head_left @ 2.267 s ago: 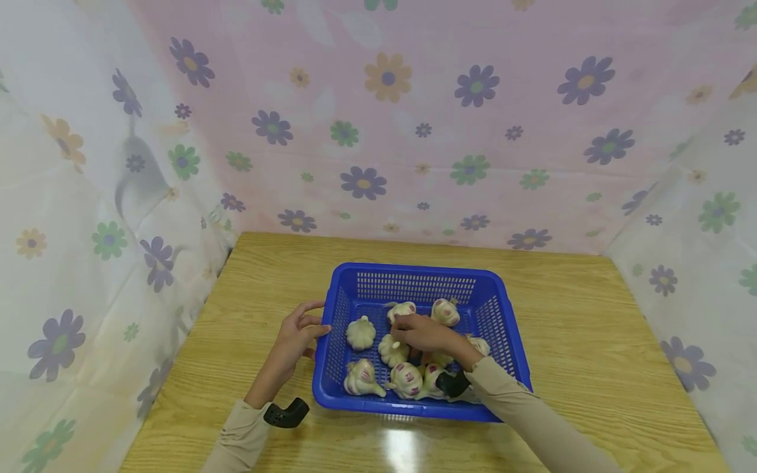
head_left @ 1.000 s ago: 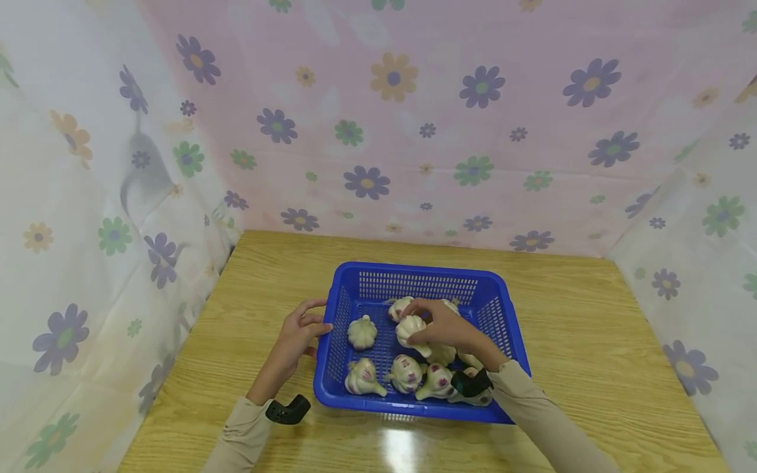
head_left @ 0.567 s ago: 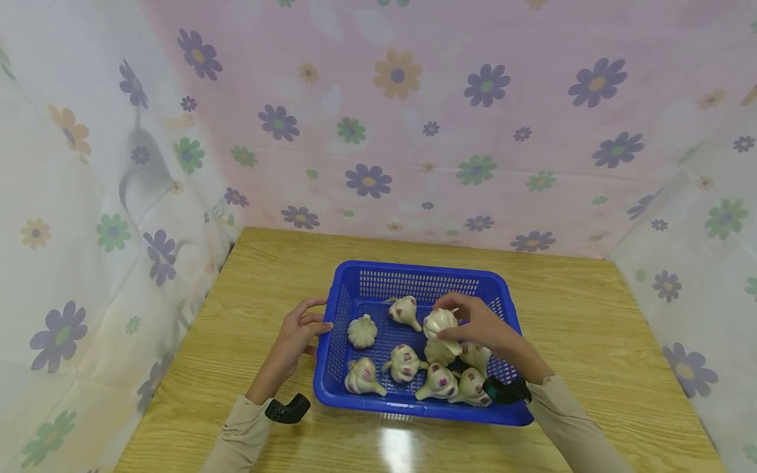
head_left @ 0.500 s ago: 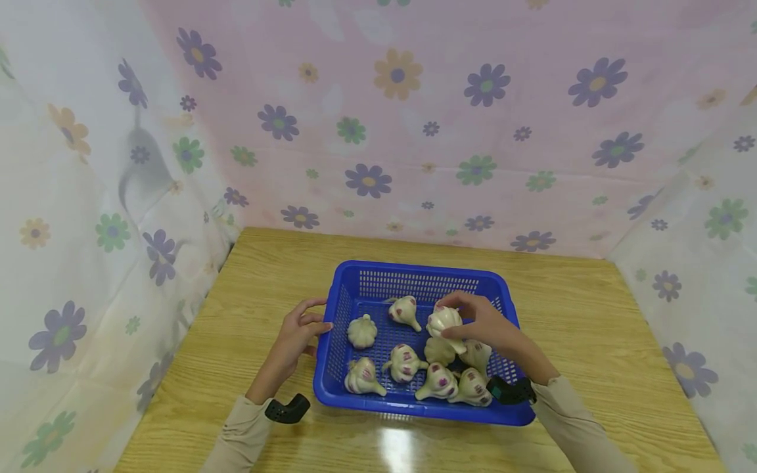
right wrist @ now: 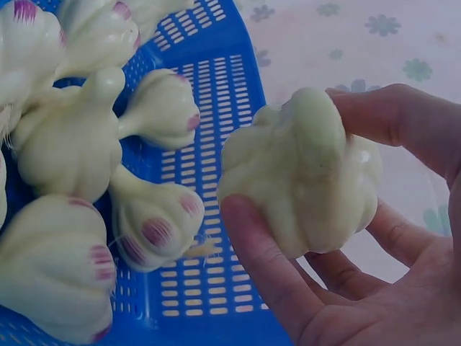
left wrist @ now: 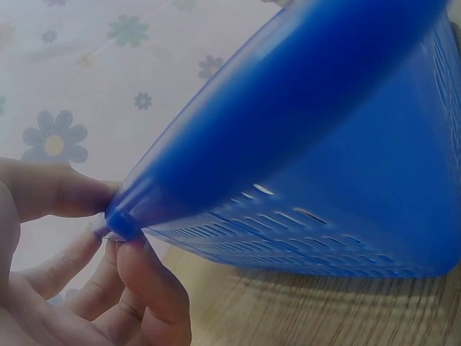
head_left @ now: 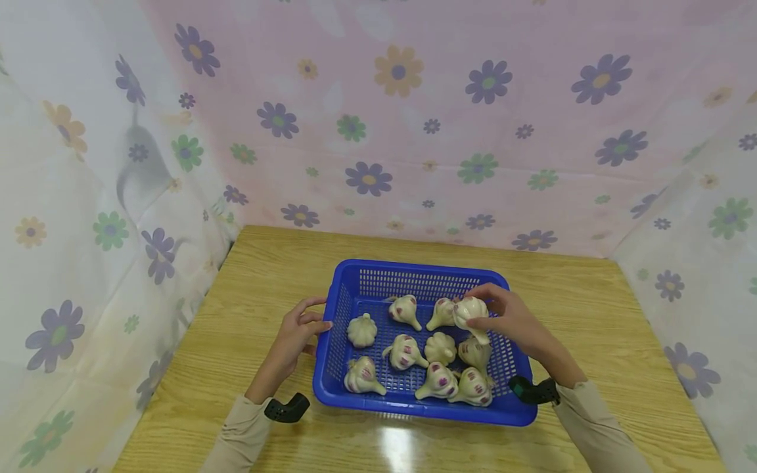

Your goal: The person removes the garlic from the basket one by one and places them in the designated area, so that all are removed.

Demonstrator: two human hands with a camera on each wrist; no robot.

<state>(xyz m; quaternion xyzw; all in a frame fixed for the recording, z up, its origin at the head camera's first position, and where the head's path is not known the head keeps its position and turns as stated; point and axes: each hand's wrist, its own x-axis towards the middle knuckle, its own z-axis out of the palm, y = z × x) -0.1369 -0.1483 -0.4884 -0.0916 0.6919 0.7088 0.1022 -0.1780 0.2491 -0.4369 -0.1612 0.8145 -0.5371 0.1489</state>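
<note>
My right hand point(head_left: 513, 320) holds a garlic bulb point(head_left: 470, 313) over the right side of a blue plastic basket point(head_left: 408, 406). In the right wrist view the held garlic bulb point(right wrist: 306, 180) sits between thumb and fingers, its stem end toward the camera. My left hand point(head_left: 300, 336) grips the basket's left rim; in the left wrist view the thumb lies on top of the rim point(left wrist: 187, 166) and the fingers curl beneath it. Several more garlic bulbs lie in the basket, among them a plain white one point(head_left: 362, 331) at the left and a purple-marked one point(head_left: 405, 310) near the back.
The basket stands on a wood-grain table point(head_left: 272, 276). Flower-patterned cloth point(head_left: 414, 144) rises behind the table and along both sides. A black wrist camera point(head_left: 287, 408) sits on the left wrist, another wrist camera point(head_left: 534, 390) on the right.
My right hand has lifted the garlic bulb from the basket's middle and carried it right, toward the right wall. A bulb near the front has shifted slightly. The left hand stays on the rim.
</note>
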